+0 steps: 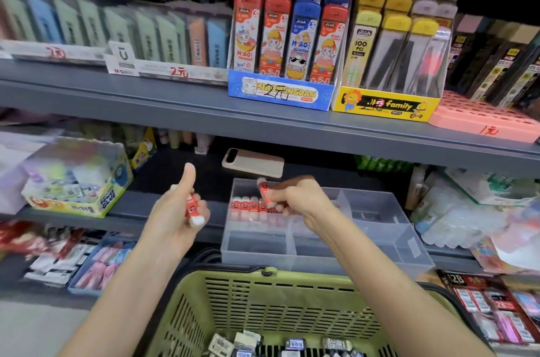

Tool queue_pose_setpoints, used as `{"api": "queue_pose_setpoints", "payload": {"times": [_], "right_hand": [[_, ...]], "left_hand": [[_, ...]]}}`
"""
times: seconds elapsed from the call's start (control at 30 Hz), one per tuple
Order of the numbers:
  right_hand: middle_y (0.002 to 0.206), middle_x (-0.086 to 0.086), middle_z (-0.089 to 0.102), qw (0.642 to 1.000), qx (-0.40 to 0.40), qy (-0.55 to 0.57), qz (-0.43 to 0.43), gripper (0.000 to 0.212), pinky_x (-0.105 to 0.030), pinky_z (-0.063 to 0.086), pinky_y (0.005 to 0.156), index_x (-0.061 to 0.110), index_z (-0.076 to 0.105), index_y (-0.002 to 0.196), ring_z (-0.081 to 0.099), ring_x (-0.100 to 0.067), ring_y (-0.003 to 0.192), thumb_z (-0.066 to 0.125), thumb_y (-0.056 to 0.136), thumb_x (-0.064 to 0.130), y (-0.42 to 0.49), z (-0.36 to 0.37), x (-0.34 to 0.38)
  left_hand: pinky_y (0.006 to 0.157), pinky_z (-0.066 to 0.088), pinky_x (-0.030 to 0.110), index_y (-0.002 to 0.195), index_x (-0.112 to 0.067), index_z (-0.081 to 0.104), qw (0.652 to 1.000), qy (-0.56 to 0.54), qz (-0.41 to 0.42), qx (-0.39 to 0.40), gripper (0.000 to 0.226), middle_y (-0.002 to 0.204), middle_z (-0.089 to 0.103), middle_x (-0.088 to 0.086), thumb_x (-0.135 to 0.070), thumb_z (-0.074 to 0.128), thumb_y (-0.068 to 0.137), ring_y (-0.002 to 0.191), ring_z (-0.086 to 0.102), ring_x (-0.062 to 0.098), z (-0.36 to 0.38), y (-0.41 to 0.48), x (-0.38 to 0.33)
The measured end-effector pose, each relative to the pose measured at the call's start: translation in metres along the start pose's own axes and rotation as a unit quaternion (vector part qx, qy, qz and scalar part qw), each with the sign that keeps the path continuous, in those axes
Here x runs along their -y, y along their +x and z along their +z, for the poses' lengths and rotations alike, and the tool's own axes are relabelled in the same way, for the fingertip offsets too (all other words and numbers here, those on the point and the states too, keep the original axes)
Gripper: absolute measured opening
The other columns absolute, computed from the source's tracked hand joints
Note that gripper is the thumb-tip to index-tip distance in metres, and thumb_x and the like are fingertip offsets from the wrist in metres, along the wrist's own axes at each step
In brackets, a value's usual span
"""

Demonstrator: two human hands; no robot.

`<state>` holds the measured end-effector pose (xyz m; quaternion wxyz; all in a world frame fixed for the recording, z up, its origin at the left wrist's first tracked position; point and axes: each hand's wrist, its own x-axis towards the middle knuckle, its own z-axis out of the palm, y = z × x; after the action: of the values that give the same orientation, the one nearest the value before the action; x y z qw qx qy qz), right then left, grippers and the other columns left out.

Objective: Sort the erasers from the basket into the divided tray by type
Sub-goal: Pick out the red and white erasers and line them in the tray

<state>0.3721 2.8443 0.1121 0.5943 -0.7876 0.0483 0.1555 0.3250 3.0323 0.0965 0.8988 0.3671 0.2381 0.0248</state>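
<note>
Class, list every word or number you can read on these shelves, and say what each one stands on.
"family": yellow display box
"100 PCS": yellow-capped tube
"MENGDAN", its start overwritten by hand: blue display box
"GLUE": yellow-green box
"2B": dark pack
Print on the erasers in the basket: too blurred to read.

Tray (380, 228) on shelf (163, 210) behind basket (263, 298).
</note>
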Motion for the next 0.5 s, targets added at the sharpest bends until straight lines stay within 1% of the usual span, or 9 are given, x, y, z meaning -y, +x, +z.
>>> {"api": "queue_pose_setpoints", "payload": {"times": [0.03, 0.1, 0.13, 0.2, 0.23, 0.3, 0.37, 0.43, 0.5], "right_hand": [[0.058, -0.01, 0.057, 0.999, -0.002, -0.029, 0.013, 0.014, -0.016, 0.032, 0.033, 0.0, 0.063, 0.066, 0.042, -0.007, 0.035, 0.066, 0.079, -0.002, 0.008, 0.007, 0.001], [0.061, -0.012, 0.058, 0.992, -0.027, -0.124, 0.02, 0.016, -0.019, 0.034, 0.038, 0.002, 0.062, 0.063, 0.043, -0.014, 0.04, 0.069, 0.077, 0.004, 0.021, 0.014, 0.004], [0.061, -0.011, 0.058, 0.977, -0.043, -0.209, 0.02, 0.016, -0.02, 0.034, 0.041, 0.004, 0.063, 0.065, 0.044, -0.017, 0.043, 0.07, 0.076, 0.013, 0.026, 0.013, 0.008], [0.057, -0.003, 0.055, 0.923, -0.066, -0.379, 0.026, 0.025, -0.02, 0.032, 0.042, 0.009, 0.062, 0.067, 0.045, -0.016, 0.044, 0.07, 0.076, 0.031, 0.031, 0.004, 0.015], [0.055, 0.0, 0.053, 0.903, -0.062, -0.424, 0.034, 0.027, -0.02, 0.032, 0.042, 0.011, 0.062, 0.067, 0.045, -0.014, 0.043, 0.07, 0.076, 0.036, 0.032, -0.001, 0.017], [0.058, 0.001, 0.053, 0.883, -0.042, -0.465, 0.045, 0.027, -0.021, 0.034, 0.043, 0.013, 0.061, 0.067, 0.046, -0.013, 0.046, 0.071, 0.074, 0.037, 0.033, -0.006, 0.02], [0.063, 0.002, 0.055, 0.862, -0.036, -0.503, 0.045, 0.025, -0.021, 0.037, 0.046, 0.013, 0.062, 0.073, 0.049, -0.012, 0.051, 0.073, 0.073, 0.035, 0.033, -0.003, 0.02], [0.065, 0.002, 0.055, 0.839, -0.046, -0.541, 0.028, 0.02, -0.021, 0.042, 0.052, 0.014, 0.061, 0.078, 0.053, -0.014, 0.055, 0.073, 0.073, 0.029, 0.033, 0.004, 0.018], [0.071, 0.0, 0.057, 0.824, -0.053, -0.564, 0.007, 0.015, -0.023, 0.043, 0.057, 0.013, 0.062, 0.083, 0.056, -0.019, 0.063, 0.069, 0.073, 0.021, 0.034, 0.009, 0.014]], "left_hand": [[0.036, 0.032, 0.016, 0.063, -0.017, 0.038, 1.0, -0.018, -0.011, -0.009, 0.043, 0.044, 0.032, -0.005, -0.04, 0.074, 0.067, 0.037, 0.031, 0.005, -0.002, -0.001, -0.001], [0.04, 0.039, 0.018, 0.061, -0.014, 0.041, 0.998, -0.062, -0.028, -0.017, 0.04, 0.048, 0.037, -0.003, -0.03, 0.074, 0.076, 0.043, 0.037, 0.008, -0.004, -0.003, -0.004], [0.042, 0.043, 0.021, 0.064, -0.013, 0.044, 0.996, -0.079, -0.033, -0.013, 0.034, 0.052, 0.04, 0.0, -0.023, 0.071, 0.082, 0.048, 0.041, 0.011, -0.005, -0.004, -0.006], [0.049, 0.05, 0.027, 0.07, -0.009, 0.049, 0.994, -0.099, -0.046, 0.0, 0.022, 0.057, 0.047, 0.004, -0.009, 0.062, 0.087, 0.055, 0.047, 0.015, -0.005, -0.004, -0.006], [0.051, 0.053, 0.03, 0.071, -0.007, 0.051, 0.994, -0.093, -0.055, 0.008, 0.019, 0.056, 0.051, 0.006, -0.006, 0.059, 0.088, 0.056, 0.051, 0.017, -0.004, -0.005, -0.005], [0.052, 0.057, 0.034, 0.074, -0.003, 0.054, 0.996, -0.057, -0.066, 0.017, 0.016, 0.053, 0.055, 0.009, -0.006, 0.059, 0.09, 0.054, 0.057, 0.019, 0.0, -0.005, 0.0], [0.053, 0.058, 0.034, 0.077, -0.001, 0.057, 0.997, -0.026, -0.071, 0.029, 0.014, 0.053, 0.058, 0.01, -0.009, 0.063, 0.088, 0.05, 0.062, 0.017, 0.006, -0.007, 0.005], [0.053, 0.057, 0.032, 0.076, 0.0, 0.059, 0.996, 0.003, -0.07, 0.046, 0.017, 0.054, 0.06, 0.011, -0.014, 0.069, 0.079, 0.051, 0.064, 0.017, 0.01, -0.007, 0.008], [0.053, 0.057, 0.03, 0.076, -0.001, 0.06, 0.996, 0.015, -0.071, 0.052, 0.026, 0.057, 0.062, 0.01, -0.02, 0.074, 0.067, 0.054, 0.066, 0.017, 0.011, -0.005, 0.01]]}}
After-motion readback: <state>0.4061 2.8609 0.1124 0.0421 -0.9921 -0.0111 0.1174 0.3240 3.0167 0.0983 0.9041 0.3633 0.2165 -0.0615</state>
